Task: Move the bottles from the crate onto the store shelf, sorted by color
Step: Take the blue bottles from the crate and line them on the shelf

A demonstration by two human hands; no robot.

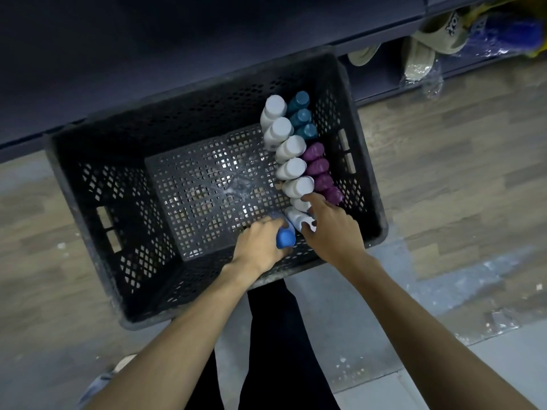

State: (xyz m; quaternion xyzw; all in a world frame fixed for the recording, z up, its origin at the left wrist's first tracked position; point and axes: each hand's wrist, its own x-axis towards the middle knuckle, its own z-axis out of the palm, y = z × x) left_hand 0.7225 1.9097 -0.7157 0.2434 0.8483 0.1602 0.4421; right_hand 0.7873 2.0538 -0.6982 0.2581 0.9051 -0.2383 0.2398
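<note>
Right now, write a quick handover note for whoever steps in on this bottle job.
Left hand: grips the blue-capped bottle at the crate's near wall.
Right hand: fingers curled round a white bottle at the near end of the white row.
In the crate, right side: white bottles, teal bottles at the far end, purple bottles along the right wall.
Done: the rest of the crate floor is bare.
Left: shelve every remaining bottle by color; shelf contents are out of view.
</note>
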